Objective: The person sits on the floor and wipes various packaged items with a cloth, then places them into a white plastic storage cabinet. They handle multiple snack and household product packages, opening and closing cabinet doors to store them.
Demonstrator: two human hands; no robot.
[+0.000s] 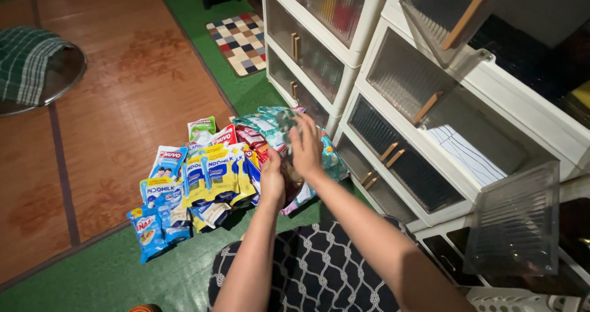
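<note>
The right hand (305, 145) holds a green packet (279, 120) up at twelve o'clock, nearer than the left hand (272, 180), which grips a dark packet (291, 178).

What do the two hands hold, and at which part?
The right hand grips a teal plastic sachet by its lower end. What the left hand holds cannot be told.

Blue and yellow pouches (212, 177) fan across the green floor; blue sachets (150, 226) sit nearest the camera; a green-white pouch (201, 127) lies behind; teal packets (270, 122) bunch in raised fingers (305, 134).
</note>
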